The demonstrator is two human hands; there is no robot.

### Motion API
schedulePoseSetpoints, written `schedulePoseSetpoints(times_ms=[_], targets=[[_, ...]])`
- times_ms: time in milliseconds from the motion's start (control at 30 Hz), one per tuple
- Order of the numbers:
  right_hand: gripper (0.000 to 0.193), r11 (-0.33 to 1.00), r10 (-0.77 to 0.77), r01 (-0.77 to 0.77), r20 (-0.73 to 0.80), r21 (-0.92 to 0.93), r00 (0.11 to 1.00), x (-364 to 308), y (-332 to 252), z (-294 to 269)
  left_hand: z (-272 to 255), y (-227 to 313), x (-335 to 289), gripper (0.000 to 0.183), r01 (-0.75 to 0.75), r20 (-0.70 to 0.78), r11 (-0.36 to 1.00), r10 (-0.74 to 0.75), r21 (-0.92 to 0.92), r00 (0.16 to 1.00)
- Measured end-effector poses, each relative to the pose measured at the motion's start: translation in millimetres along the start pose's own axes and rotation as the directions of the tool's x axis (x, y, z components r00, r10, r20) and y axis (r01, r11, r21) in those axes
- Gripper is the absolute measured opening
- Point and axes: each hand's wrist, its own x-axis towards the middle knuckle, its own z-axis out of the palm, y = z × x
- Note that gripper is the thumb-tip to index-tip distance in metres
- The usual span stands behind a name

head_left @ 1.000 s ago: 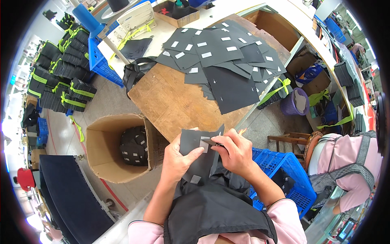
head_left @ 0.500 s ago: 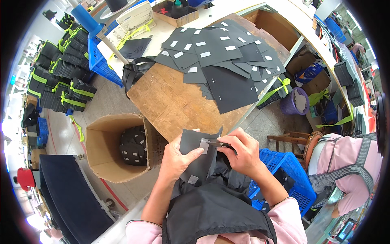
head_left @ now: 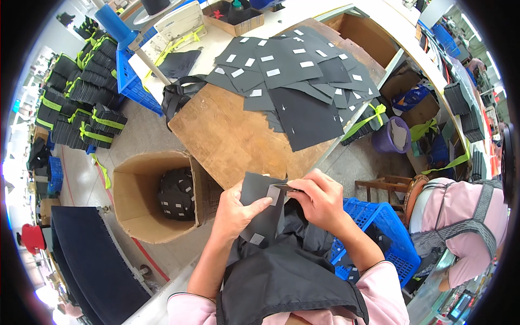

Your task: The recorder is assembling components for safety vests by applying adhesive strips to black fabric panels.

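My left hand (head_left: 238, 208) is closed on a dark grey fabric piece (head_left: 255, 189), its thumb lying by a pale rectangular patch (head_left: 272, 194). A second pale patch (head_left: 257, 239) shows lower on the same piece. In my right hand (head_left: 320, 199) is a small pair of dark, pointed thread snips (head_left: 288, 188), mostly covered by the fingers. Their tips are at the upper edge of the patch near my left thumb. Past my hands, a wooden-topped table (head_left: 233, 135) bears a spread pile of similar fabric pieces (head_left: 292, 65) with pale patches.
An open cardboard box (head_left: 130, 200) with dark pieces inside stands left of my hands. A blue plastic crate (head_left: 398, 238) is close by my right forearm. Further right sits a person in pink (head_left: 460, 216). Bundles tied with yellow-green strips (head_left: 97, 119) are stacked at the far left.
My right hand has shifted slightly left and the snips are now more covered by its fingers. The fabric piece's right-hand edge has dropped; my left hand keeps its hold.
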Motion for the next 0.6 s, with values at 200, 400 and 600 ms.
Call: schedulePoseSetpoints(times_ms=[200,400,600], targets=[[0.028,0.914,0.241,-0.279,0.16,0.293,0.957,2,5,-4,-7,-13,4,0.026,0.048,0.005,0.998,-0.049,0.039,0.999],[0.025,0.698,0.292,-0.587,0.585,0.41,0.757,15,44,10,-3,-34,16,0.025,-0.035,0.007,0.994,0.034,0.103,0.999],[0.026,0.496,0.48,-0.625,0.409,0.602,0.776,1,23,29,-2,-32,15,0.03,0.041,0.111,0.998,-0.035,-0.05,0.993]])
